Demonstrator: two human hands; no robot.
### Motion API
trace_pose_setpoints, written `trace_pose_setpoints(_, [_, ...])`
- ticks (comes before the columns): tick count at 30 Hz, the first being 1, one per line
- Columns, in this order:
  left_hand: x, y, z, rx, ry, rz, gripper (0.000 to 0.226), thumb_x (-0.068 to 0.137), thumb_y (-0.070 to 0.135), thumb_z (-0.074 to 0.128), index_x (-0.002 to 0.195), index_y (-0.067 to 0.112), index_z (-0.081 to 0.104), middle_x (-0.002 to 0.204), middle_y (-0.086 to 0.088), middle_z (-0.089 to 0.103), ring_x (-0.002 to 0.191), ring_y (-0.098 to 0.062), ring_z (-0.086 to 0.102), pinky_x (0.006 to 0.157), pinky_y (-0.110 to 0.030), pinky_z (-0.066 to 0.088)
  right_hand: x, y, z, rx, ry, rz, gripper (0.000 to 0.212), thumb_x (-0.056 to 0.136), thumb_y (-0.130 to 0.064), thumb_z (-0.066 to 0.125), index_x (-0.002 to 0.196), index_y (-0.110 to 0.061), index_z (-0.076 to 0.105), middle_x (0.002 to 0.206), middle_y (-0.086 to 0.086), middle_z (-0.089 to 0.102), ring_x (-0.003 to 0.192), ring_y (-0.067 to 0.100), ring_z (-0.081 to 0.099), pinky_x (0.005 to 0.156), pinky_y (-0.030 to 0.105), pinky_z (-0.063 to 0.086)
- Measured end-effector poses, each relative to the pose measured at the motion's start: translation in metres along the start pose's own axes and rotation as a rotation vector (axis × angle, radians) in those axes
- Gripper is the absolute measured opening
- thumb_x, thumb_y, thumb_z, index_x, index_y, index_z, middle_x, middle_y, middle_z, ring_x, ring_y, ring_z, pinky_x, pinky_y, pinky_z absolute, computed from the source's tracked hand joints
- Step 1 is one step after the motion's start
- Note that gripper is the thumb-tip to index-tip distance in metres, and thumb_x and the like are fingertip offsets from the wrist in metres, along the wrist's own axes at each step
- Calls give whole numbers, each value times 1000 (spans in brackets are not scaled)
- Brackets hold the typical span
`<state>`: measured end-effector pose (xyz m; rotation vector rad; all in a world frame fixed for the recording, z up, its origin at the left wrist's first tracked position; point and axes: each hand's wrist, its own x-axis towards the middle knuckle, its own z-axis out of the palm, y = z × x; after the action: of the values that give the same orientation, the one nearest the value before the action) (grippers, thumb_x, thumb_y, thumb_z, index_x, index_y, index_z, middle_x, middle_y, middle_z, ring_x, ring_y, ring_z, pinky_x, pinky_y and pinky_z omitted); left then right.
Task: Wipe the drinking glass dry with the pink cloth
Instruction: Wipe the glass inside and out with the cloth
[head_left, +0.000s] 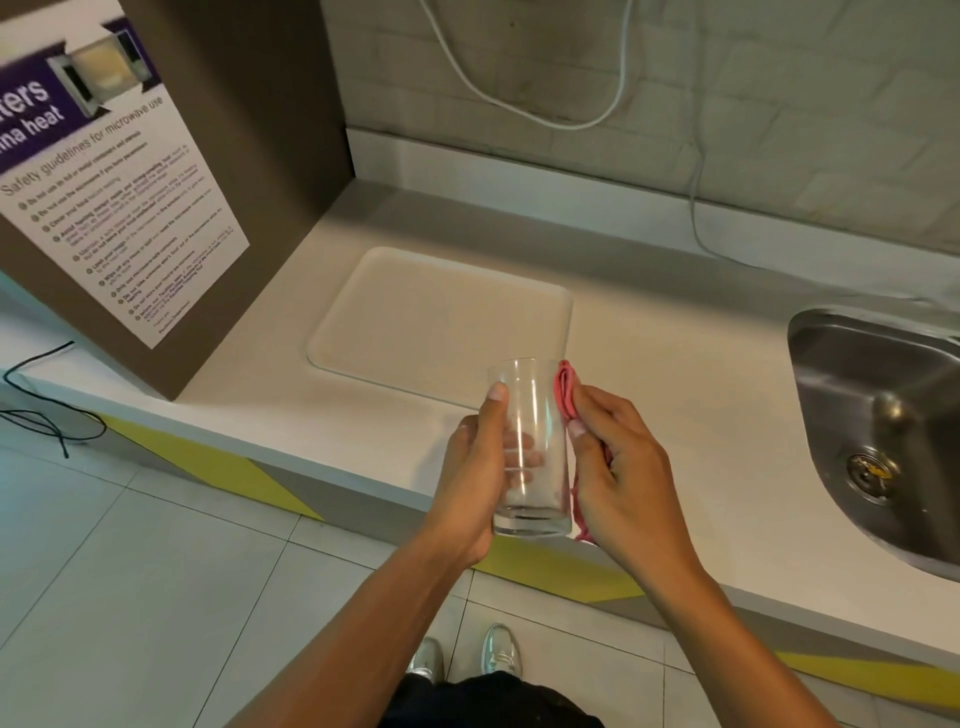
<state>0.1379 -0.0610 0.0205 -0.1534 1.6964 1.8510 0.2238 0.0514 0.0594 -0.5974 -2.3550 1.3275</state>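
Just below frame centre, the left hand (475, 467) grips the upright glass (530, 447). The right hand (621, 467), clutching the pink cloth (566, 387), presses it against the glass's right side.

Clear drinking glass (530, 447), pink cloth (566, 389), cream tray (441, 312), white desk (675, 364) with yellow-and-grey diagonal edge stripes, steel-grey sink (883, 405), purple-headed white poster (104, 171)
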Motion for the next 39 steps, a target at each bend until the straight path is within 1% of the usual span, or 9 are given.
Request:
trace_pose_setpoints(2, [-4, 0, 4, -18, 21, -15, 73, 94, 77, 47, 115, 10, 65, 101, -15, 84, 87, -25, 83, 78, -46, 63, -2, -4, 4, 1, -5, -1, 43, 106, -11, 50, 147, -24, 54, 138, -10, 56, 123, 8, 59, 108, 25, 47])
trace_pose_setpoints(5, [-7, 2, 8, -42, 22, -29, 87, 90, 84, 39, 115, 6, 67, 101, -20, 82, 93, -32, 82, 88, -56, 64, -16, -12, 10, -58, -26, -93, 53, 103, -5, 53, 151, -26, 48, 142, -10, 50, 131, 0, 49, 109, 11, 38])
trace_pose_setpoints(10, [8, 11, -2, -40, 47, -26, 81, 96, 83, 31, 109, 14, 71, 90, -8, 86, 75, -17, 82, 63, -33, 59, -61, -3, 5, -217, -171, -211, 68, 97, -2, 60, 154, -34, 41, 151, -7, 43, 142, 9, 41, 116, 30, 41])
trace_pose_setpoints(14, [3, 6, 4, -75, 17, -86, 85, 94, 84, 34, 112, 9, 70, 93, -16, 84, 81, -24, 83, 72, -42, 64, -35, -10, 2, -75, -74, -101, 59, 101, -1, 54, 150, -32, 47, 146, -14, 48, 136, -8, 43, 117, 23, 36])
trace_pose_setpoints(20, [13, 14, -10, -107, 88, -64, 79, 92, 86, 34, 107, 17, 70, 78, -1, 85, 75, -21, 83, 75, -43, 62, -65, -1, -1, -227, -218, -246, 69, 95, 2, 63, 152, -31, 45, 149, -5, 48, 138, 7, 45, 115, 28, 42])
trace_pose_setpoints(24, [-1, 7, 1, -154, 56, -122, 88, 83, 89, 40, 109, 10, 69, 95, -18, 84, 95, -39, 81, 95, -60, 62, -42, -4, 2, -91, -96, -165, 63, 98, 7, 57, 147, -31, 49, 145, -12, 52, 136, -5, 45, 116, 22, 38])
trace_pose_setpoints(30, [9, 10, -7, -134, 108, -102, 80, 94, 85, 34, 104, 14, 70, 74, -2, 84, 69, -21, 82, 70, -41, 62, -67, 0, -5, -282, -215, -319, 60, 95, -2, 63, 149, -25, 51, 148, -2, 50, 138, 13, 47, 113, 28, 43])
trace_pose_setpoints(34, [-2, 1, -1, -170, 55, -150, 85, 90, 88, 37, 108, 12, 70, 88, -16, 85, 84, -35, 82, 89, -57, 64, -51, -1, -5, -147, -119, -196, 62, 97, 7, 59, 147, -29, 51, 145, -11, 52, 137, -1, 45, 115, 23, 39])
trace_pose_setpoints(39, [3, 7, -7, -222, 67, -155, 88, 90, 88, 38, 116, 11, 71, 89, -13, 85, 80, -29, 82, 82, -50, 63, -67, -1, -5, -269, -223, -352, 69, 91, 5, 66, 150, -28, 50, 149, -6, 48, 142, 7, 40, 116, 22, 37])
